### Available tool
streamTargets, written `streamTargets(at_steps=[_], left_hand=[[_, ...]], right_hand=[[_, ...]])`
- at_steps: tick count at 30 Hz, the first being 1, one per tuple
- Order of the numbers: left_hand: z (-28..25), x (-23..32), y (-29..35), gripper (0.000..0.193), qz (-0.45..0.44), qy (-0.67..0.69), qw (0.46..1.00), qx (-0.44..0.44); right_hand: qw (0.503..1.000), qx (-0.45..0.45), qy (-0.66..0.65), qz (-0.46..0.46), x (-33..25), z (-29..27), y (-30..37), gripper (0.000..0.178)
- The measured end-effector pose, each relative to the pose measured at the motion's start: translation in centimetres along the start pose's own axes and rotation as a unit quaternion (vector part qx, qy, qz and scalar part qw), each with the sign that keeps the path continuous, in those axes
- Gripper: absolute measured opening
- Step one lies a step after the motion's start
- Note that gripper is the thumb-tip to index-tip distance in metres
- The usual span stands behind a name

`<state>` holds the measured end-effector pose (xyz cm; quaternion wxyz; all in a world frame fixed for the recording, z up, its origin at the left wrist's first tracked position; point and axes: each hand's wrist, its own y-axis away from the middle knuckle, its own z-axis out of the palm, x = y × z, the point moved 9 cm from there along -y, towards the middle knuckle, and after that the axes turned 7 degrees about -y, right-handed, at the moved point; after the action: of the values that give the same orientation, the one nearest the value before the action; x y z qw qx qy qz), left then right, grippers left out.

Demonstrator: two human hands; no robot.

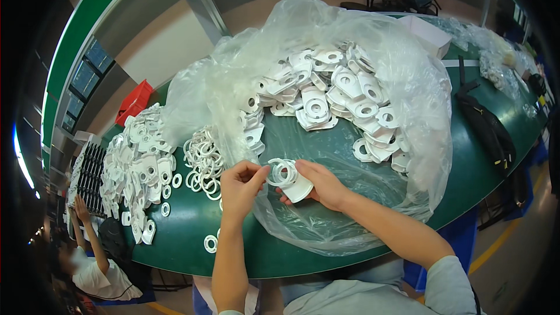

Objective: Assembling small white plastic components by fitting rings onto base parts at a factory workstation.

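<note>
My left hand pinches the edge of a white plastic ring between thumb and forefinger. The ring overlaps the round end of a white plate-like plastic part; whether it is seated there I cannot tell. That part is gripped by my right hand, thumb on top and fingers underneath. Both hands meet over the near edge of a large clear plastic bag, which lies spread on the green table. Inside the bag, beyond my hands, lies a heap of similar white parts with round holes.
Loose white rings are piled left of the bag, with a larger heap of white parts beyond. A red bin, a black rack and a co-worker are at left. A black bag-like item lies at right.
</note>
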<state>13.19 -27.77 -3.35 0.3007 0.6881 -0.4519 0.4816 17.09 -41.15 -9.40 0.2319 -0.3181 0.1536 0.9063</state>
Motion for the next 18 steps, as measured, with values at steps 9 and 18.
streamTargets(at_steps=[9, 18], left_hand=[[0.7, -0.26, 0.07, 0.013, 0.02, -0.027, 0.999, -0.011], [0.34, 0.31, -0.01, 0.011, 0.065, -0.047, 0.996, 0.033]], right_hand=[[0.997, -0.018, 0.08, -0.014, 0.12, 0.67, -0.11, 0.031], [0.997, -0.028, 0.075, -0.019, -0.36, 0.71, 0.28, 0.033]])
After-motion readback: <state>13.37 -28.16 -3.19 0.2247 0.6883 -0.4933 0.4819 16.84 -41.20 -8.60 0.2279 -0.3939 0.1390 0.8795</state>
